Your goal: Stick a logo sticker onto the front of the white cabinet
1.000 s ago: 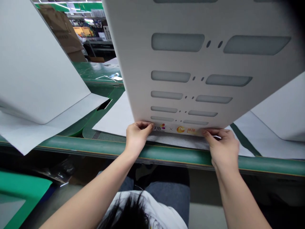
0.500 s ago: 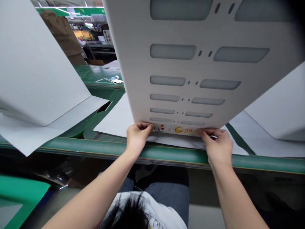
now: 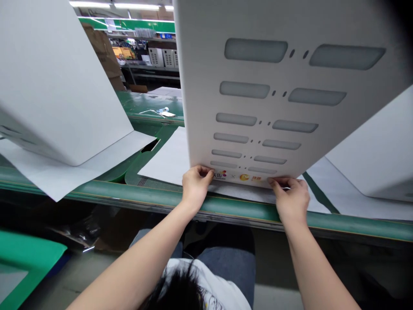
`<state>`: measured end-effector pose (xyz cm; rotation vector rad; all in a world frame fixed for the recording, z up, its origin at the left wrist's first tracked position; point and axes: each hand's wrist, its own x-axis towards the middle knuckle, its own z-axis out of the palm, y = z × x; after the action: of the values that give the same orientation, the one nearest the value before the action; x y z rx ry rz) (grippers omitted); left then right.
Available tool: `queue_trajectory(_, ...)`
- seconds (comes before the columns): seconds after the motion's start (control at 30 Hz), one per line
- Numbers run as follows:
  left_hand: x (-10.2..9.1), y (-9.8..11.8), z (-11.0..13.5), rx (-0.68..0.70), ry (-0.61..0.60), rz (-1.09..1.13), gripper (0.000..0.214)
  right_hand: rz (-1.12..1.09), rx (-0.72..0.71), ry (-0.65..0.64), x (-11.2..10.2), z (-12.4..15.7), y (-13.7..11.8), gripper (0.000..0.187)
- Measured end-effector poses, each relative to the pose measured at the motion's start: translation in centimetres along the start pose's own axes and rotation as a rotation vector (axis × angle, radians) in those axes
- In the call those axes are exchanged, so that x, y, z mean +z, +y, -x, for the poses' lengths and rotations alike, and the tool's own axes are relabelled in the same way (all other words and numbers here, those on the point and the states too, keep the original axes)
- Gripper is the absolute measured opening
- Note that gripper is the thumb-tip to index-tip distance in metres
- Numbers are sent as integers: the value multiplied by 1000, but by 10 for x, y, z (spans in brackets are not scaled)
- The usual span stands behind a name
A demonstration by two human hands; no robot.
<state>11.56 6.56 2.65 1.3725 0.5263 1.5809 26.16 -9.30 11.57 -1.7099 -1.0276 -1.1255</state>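
A tall white cabinet, with two columns of rounded frosted windows and small oval slots between them, stands in front of me. Along its bottom edge runs a narrow sticker printed with colourful logos and a cross mark. Thumb and fingers of my left hand pinch the sticker's left end against the cabinet's lower edge. At the right end, my right hand pinches it the same way. Fingertips partly cover both ends. Beneath the cabinet lies a white sheet.
White cabinets stand close by on the left and right, each on white sheets. Everything rests on a green conveyor line with a raised front rail. Behind are a green bench, brown cardboard and shelves.
My view has tilted up and shifted slightly, so the cabinet's windows appear lower. Both hands keep their pinch at the sticker's ends, with little visible movement along the cabinet.
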Motion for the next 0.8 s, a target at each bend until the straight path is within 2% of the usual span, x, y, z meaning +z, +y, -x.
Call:
queue_trajectory(0.07, -3, -3, -1, 109, 35, -101, 15, 77, -89, 24, -2, -1, 0, 35)
queue_trajectory(0.17, -9, -7, -7, 233, 93, -347, 25, 263, -229, 48, -6, -5, 6, 44)
queue_trajectory(0.27, -15, -13, -13, 332, 231, -528, 34, 429, -333, 61, -13, -11, 16, 51)
queue_trajectory(0.33, -18, -19, -17, 421, 372, -520, 51, 458, -436, 60, -19, -15, 22, 54)
queue_trajectory(0.4, -21, -27, -22, 565, 432, -443, 78, 407, -624, 18, -23, -16, 24, 53)
queue_trajectory(0.5, -24, -37, -31, 781, 330, -307, 117, 267, -1088, -117, -20, -15, 8, 42)
queue_trajectory(0.6, -22, -41, -41, 832, 146, -228, 130, 170, -1495, -299, 4, -10, -30, 36)
queue_trajectory(0.67, -19, -43, -45, 840, 78, -206, 128, 56, -1661, -414, 29, -8, -57, 37)
queue_trajectory(0.73, -16, -44, -47, 853, 70, -194, 122, -62, -1779, -443, 54, -8, -76, 36)
queue_trajectory(0.8, -14, -46, -48, 868, 82, -186, 113, -97, -1858, -446, 73, -11, -83, 34)
